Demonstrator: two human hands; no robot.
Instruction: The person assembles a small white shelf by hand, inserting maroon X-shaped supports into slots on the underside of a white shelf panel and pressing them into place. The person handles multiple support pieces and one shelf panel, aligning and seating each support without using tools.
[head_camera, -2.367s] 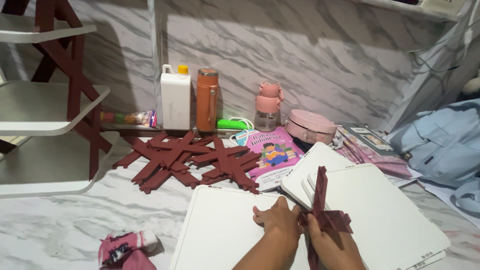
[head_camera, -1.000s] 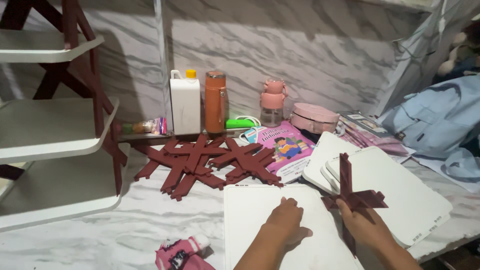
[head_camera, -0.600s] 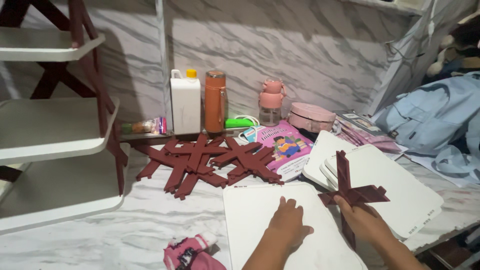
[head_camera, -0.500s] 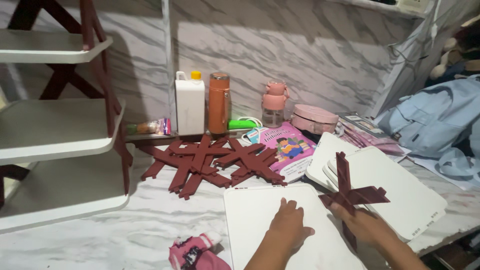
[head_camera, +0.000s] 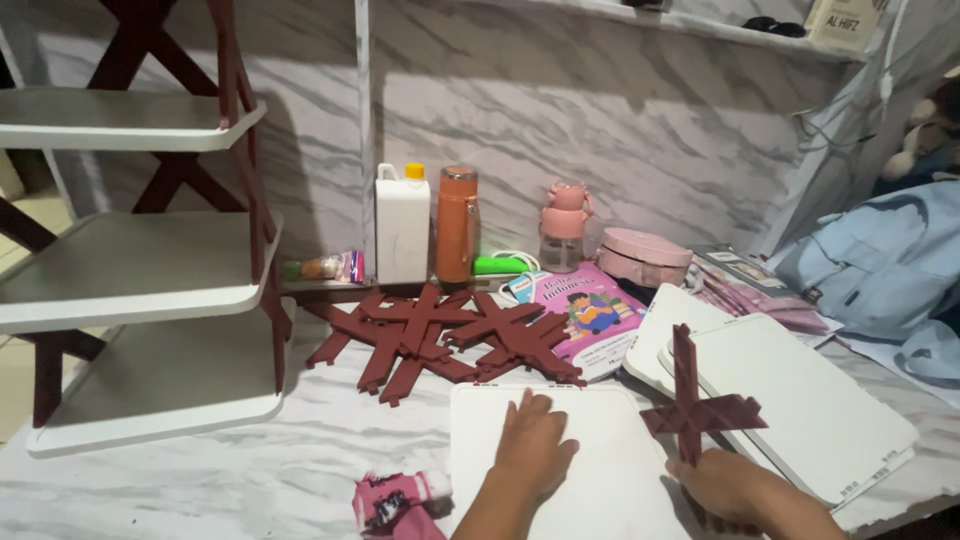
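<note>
The right hand (head_camera: 735, 487) grips the lower end of a dark red cross brace (head_camera: 697, 405), holding it upright over the right edge of a white panel (head_camera: 610, 440) on the marble floor (head_camera: 200, 480). The left hand (head_camera: 533, 447) lies flat and open on that panel. Beyond lie more braces (head_camera: 440, 335), stacked panels (head_camera: 800, 400) and a shelf rack (head_camera: 140, 280).

Left hand (head_camera: 533, 447) flat on white panel (head_camera: 600, 420); right hand (head_camera: 735, 487) grips maroon cross brace (head_camera: 697, 404).
</note>
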